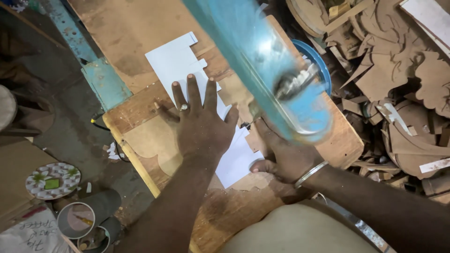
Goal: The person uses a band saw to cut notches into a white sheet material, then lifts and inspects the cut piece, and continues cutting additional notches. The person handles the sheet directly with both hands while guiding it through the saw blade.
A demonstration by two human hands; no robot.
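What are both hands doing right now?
Left hand: open, flat, pressing the white sheet onto the board.
Right hand: on the sheet's edge, partly hidden; grip cannot be told.

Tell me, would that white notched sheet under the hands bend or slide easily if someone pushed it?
The white sheet looks thin and flat, so it would probably flex rather than stay stiff. It seems light, and the left hand pressing flat on it suggests it would otherwise slip across the wooden board. The right hand rests at its near edge.
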